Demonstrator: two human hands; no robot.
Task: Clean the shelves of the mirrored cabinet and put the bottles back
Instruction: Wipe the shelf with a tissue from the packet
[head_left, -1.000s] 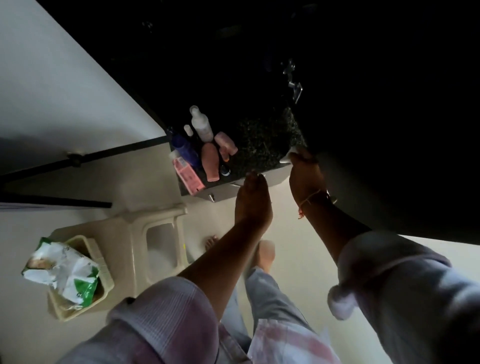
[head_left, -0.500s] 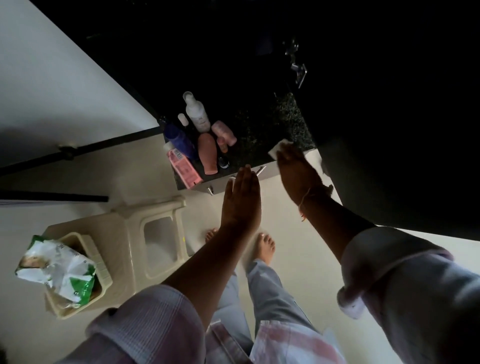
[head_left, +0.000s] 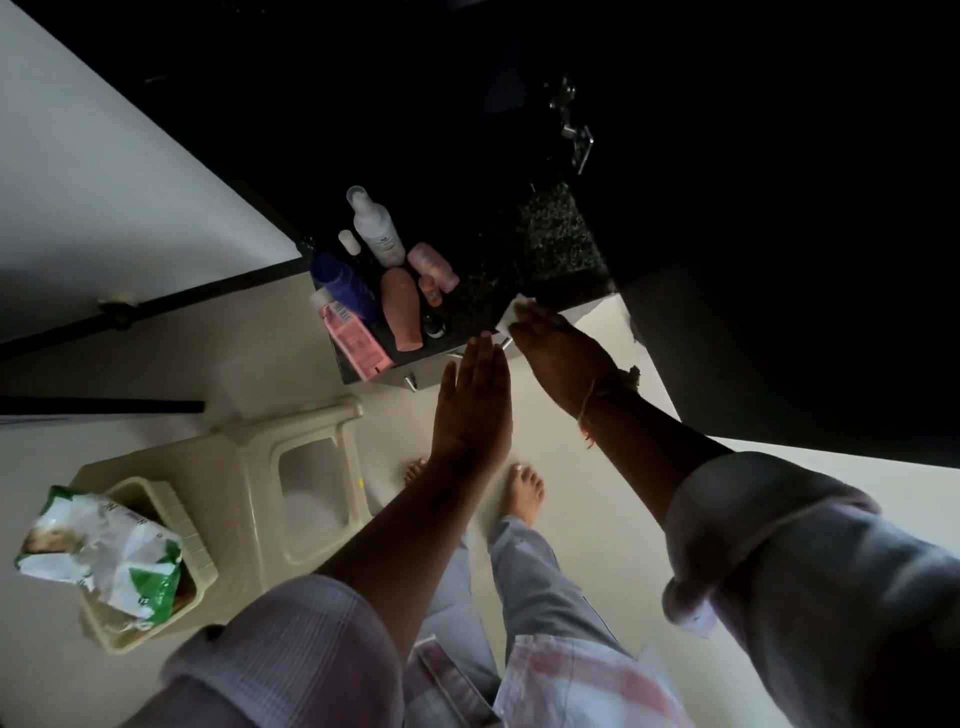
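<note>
Your left hand (head_left: 472, 410) is flat, fingers straight and together, holding nothing. Its fingertips reach the front edge of the dark speckled countertop (head_left: 550, 244) at the centre of the frame. Your right hand (head_left: 563, 358), just to the right of it, is stretched out with its fingers laid on a white wipe (head_left: 514, 309) at that same edge. The fingers look straight, pressing rather than pinching, though their underside is hidden.

The bottles (head_left: 363, 299) are clustered on the left end of the countertop, left of both hands and apart from them. A tall white spray bottle (head_left: 376, 228) is furthest back, with a blue bottle (head_left: 340, 278) to its left. A flat pink bottle (head_left: 356, 338) sits at the front left corner. A salmon tube (head_left: 402, 309) lies in the middle, and a small pink bottle (head_left: 434, 265) is to its right.

A chrome tap (head_left: 574, 135) shows dimly in the upper right. At lower left, a beige plastic stool (head_left: 249, 457) carries a beige basket (head_left: 205, 564) holding a crumpled green-and-white pack (head_left: 104, 540). Your 2 bare feet (head_left: 524, 493) stand on the pale floor below the hands.
</note>
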